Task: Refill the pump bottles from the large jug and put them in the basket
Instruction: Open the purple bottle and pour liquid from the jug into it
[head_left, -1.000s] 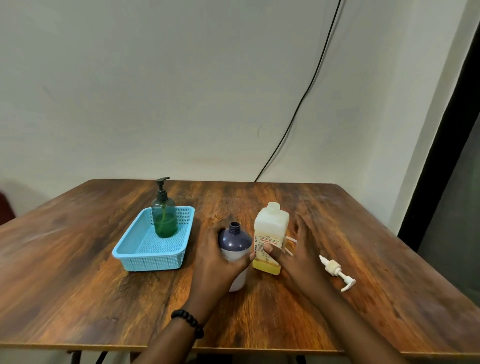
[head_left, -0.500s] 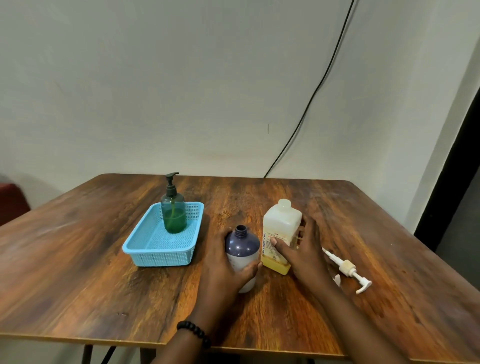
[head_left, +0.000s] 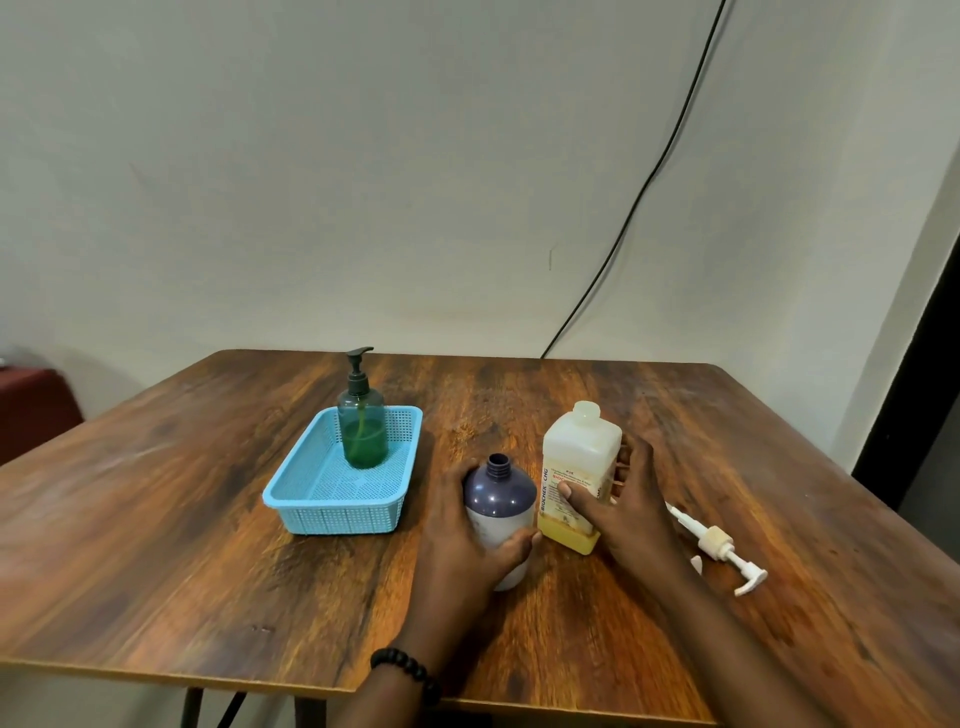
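**Purple bottle and pale jug gripped side by side**

Purple plastic forms the shoulder of the open bottle (head_left: 500, 512), which stands upright near the middle of the wooden tabletop (head_left: 156, 545) with its neck uncapped. It is gripped by the left hand (head_left: 457, 545): the fingers are curled round the far left side of the body and the thumb is pressed across the pale lower front. A black bead bracelet (head_left: 408, 670) is worn on the left wrist.

Just to the right, almost touching the bottle, the large jug (head_left: 579, 462) is stood upright, also uncapped, with a band of yellow liquid seen at its base. It is held by the right hand (head_left: 628, 514), the thumb laid on the printed label at the front and the fingers wrapped round the right side and back.

A white pump (head_left: 719, 545) is laid flat on the tabletop to the right of the right hand, its tube pointed toward the jug.

To the left, a blue basket (head_left: 332, 514) is set on the tabletop, apart from the bottle. A green pump bottle (head_left: 362, 434) with a dark pump fitted is stood upright in its far end.

A black cable (head_left: 649, 182) is seen hanging down the wall behind.
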